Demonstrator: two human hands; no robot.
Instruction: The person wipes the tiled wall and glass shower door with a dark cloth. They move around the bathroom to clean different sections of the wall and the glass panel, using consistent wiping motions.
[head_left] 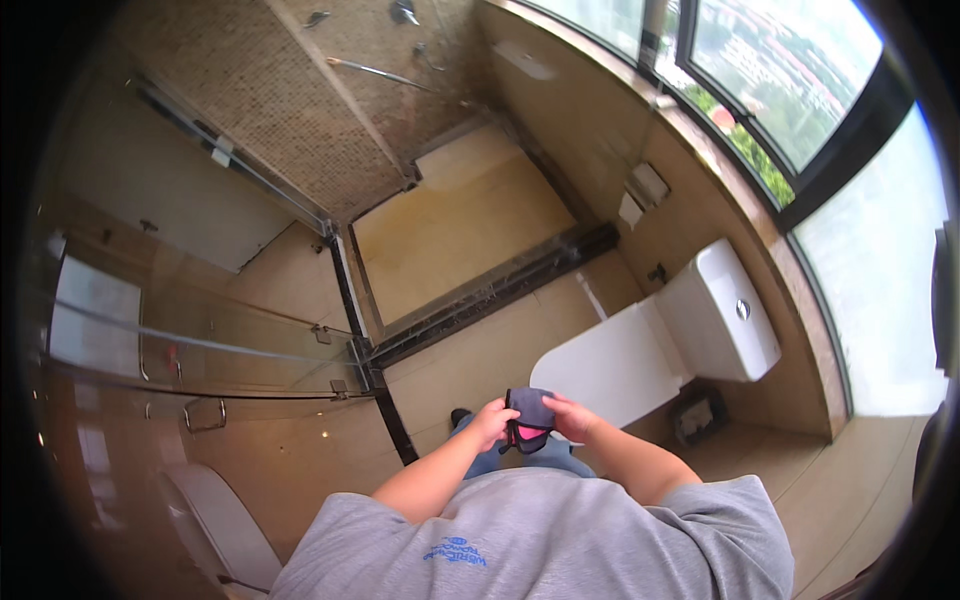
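Note:
In front of my body, both hands hold a small dark grey cloth item (532, 408) with black edging and a bright pink patch showing at its lower part. What kind of item it is, I cannot make out. My left hand (490, 424) grips its left edge, fingers closed on the cloth. On the other edge, my right hand (570, 417) pinches the fabric with the thumb on top. The white toilet (612, 365), its lid down, lies just beyond and to the right of my hands.
A waste bin (699, 415) stands beside the toilet's base. Ahead, a dark raised kerb (490, 295) borders the shower area, with a glass door (230, 350) on the left. Up on the right wall hangs a paper holder (645, 188), below a wide window (780, 80).

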